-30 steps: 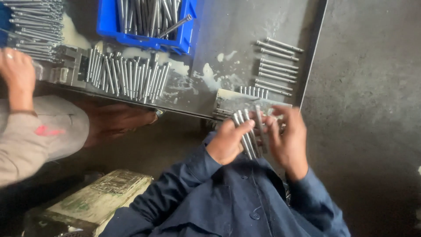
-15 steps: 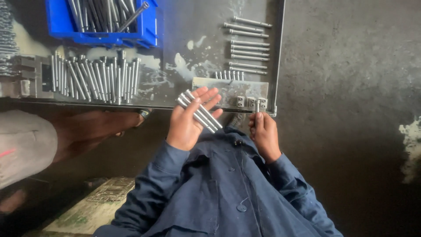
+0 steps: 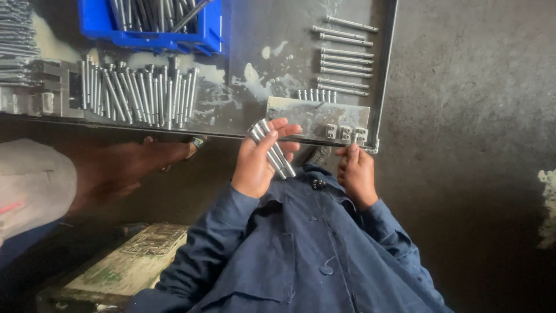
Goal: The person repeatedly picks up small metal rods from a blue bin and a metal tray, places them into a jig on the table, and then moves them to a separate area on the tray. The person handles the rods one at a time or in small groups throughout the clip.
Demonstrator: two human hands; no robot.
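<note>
My left hand (image 3: 258,162) is shut on a bundle of several short metal rods (image 3: 271,149), held slanted just below the table's near edge. My right hand (image 3: 356,174) has its fingers bunched together, the tips touching the small metal blocks (image 3: 346,133) on a flat steel plate (image 3: 313,113) at the table's near right corner. Whether those fingertips pinch a rod is hidden. Both arms are in dark blue sleeves.
Loose rods (image 3: 344,58) lie in a row at the table's right side, and another batch (image 3: 139,95) lies left of the plate. A blue bin (image 3: 153,35) of rods stands at the back. Another person's arm (image 3: 116,165) reaches under the table edge at left. A worn box (image 3: 133,261) sits below.
My right hand let go of the bundle and moved down-right to the small blocks on the plate. My left hand kept the rods and tilted them.
</note>
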